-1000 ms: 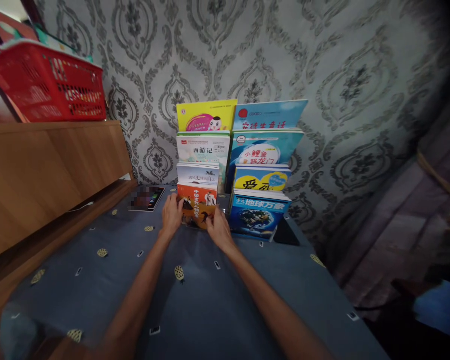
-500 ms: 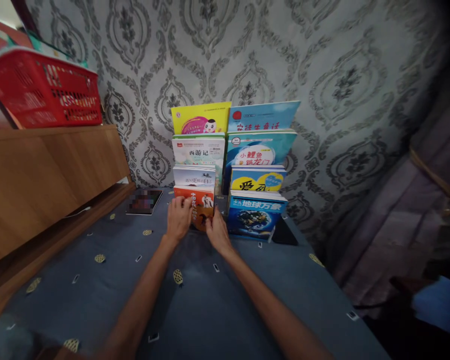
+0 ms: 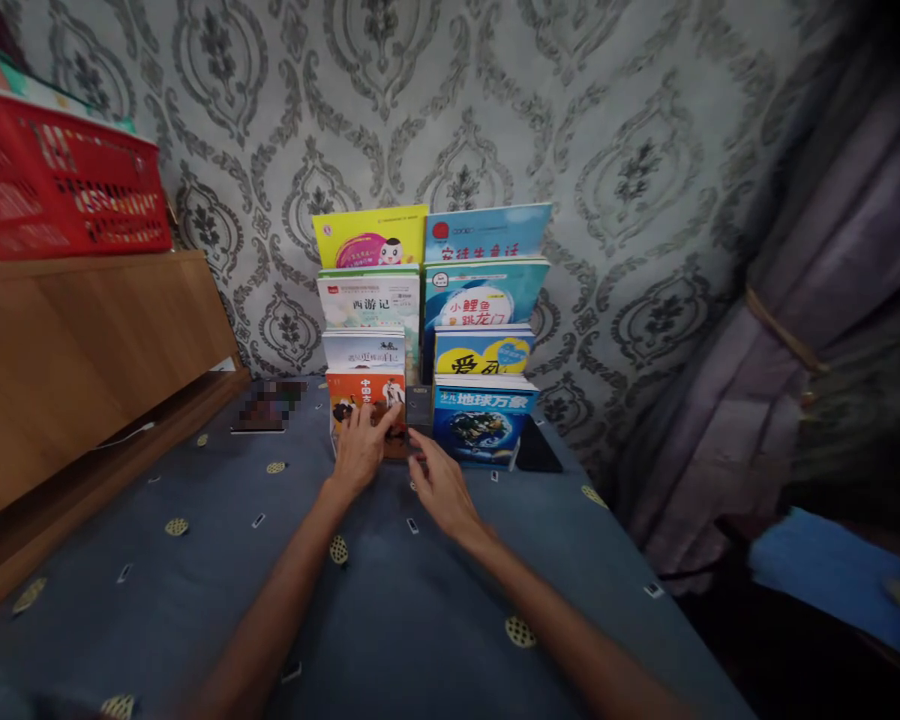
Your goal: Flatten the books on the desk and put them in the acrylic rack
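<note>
Upright books stand in two stepped columns. My left hand (image 3: pixel 358 450) lies with fingers spread across the front cover of an orange book (image 3: pixel 345 388), lowest in the left column. Just right of that book's lower corner is my right hand (image 3: pixel 444 488), fingers loosely apart and holding nothing; I cannot tell whether its fingertips touch the book. Behind the orange book rise a pale book (image 3: pixel 360 350), a white-green book (image 3: pixel 367 300) and a yellow book (image 3: pixel 367 230). The right column has a blue book with a globe (image 3: pixel 484 432) in front, with yellow-and-blue, teal and light-blue covers behind.
A dark flat thing (image 3: pixel 540 452) lies right of the books. At the left lies a tablet-like thing (image 3: pixel 259 422), partly blurred. A red basket (image 3: pixel 112 190) sits on a wooden cabinet (image 3: pixel 120 340). Patterned wallpaper is behind, a curtain (image 3: pixel 765 350) at the right.
My left hand has moved from the orange book's left edge onto its front cover. My right hand has drawn slightly down and away from its right edge. The view has shifted right.
</note>
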The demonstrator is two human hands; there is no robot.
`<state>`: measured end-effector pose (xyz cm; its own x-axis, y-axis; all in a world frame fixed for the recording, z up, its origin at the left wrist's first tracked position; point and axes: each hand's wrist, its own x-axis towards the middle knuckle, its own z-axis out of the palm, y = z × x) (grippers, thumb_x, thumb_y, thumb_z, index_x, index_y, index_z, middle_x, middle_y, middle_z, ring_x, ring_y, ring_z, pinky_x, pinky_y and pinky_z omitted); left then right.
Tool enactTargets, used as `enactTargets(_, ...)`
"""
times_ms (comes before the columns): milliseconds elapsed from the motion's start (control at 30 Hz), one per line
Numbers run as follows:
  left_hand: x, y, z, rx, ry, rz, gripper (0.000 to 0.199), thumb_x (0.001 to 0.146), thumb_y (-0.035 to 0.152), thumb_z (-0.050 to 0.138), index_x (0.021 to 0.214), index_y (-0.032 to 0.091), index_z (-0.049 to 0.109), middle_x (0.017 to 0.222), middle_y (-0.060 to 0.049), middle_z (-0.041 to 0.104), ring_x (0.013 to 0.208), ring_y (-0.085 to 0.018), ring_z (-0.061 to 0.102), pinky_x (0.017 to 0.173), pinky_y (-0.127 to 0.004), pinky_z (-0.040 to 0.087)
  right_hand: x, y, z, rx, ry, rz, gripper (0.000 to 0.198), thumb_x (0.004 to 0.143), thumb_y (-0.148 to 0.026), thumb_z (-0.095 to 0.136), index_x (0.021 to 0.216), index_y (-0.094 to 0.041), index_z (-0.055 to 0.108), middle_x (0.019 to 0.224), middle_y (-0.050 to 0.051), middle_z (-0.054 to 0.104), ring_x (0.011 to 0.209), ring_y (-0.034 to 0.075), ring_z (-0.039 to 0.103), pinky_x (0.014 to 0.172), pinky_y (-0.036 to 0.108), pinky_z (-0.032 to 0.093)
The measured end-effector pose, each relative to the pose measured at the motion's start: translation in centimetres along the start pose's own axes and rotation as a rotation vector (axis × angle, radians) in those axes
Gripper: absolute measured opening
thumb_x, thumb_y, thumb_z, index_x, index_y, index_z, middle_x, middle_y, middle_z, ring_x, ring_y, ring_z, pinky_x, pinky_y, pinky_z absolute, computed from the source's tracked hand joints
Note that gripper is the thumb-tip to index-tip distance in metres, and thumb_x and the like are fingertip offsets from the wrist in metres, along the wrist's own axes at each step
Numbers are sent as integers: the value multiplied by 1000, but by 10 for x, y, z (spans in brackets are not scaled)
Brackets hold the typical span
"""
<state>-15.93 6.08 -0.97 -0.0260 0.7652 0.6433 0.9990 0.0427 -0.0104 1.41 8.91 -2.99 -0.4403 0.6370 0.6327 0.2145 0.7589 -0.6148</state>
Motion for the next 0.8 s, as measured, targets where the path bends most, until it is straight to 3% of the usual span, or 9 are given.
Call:
enactTargets(233, -3, 21, 7, -230, 32, -6, 53, 98, 21, 46, 151, 24, 38, 116, -12, 57, 112, -26, 56, 96, -41, 48, -21, 18, -69, -64, 275, 79, 32, 96, -31, 45, 121, -20, 62, 105, 12, 70, 92, 24, 68, 79, 40, 58)
enactTargets(400, 2, 35, 7, -357, 80, -49, 46, 96, 21, 50, 141, 21, 42, 116, -11, 58, 112, -26, 57, 97, -42, 48, -35, 51, -83, -183, 491, 151, 42, 95, -33, 46, 133, -16, 51, 115, 15, 62, 104, 28, 63, 91, 50, 54)
enactTargets(567, 9, 44, 9, -366, 97, -52, 26, 99, 27, 49, 124, 20, 52, 113, -11, 59, 107, -26, 58, 94, -40, 49, -36, 80, -77, -205, 462, 207, 61, 94, -37, 44, 148, -12, 36, 142, 22, 52, 135, 33, 48, 111, 58, 40)
enactTargets(800, 18, 59, 16, -203, 55, -37, 22, 102, 35, 48, 113, 20, 58, 108, -11, 64, 106, -27, 57, 90, -39, 47, -28, 86, -75, -112, 406, 247, 67, 94, -37, 45, 154, -12, 30, 154, 22, 45, 142, 30, 46, 114, 53, 40)
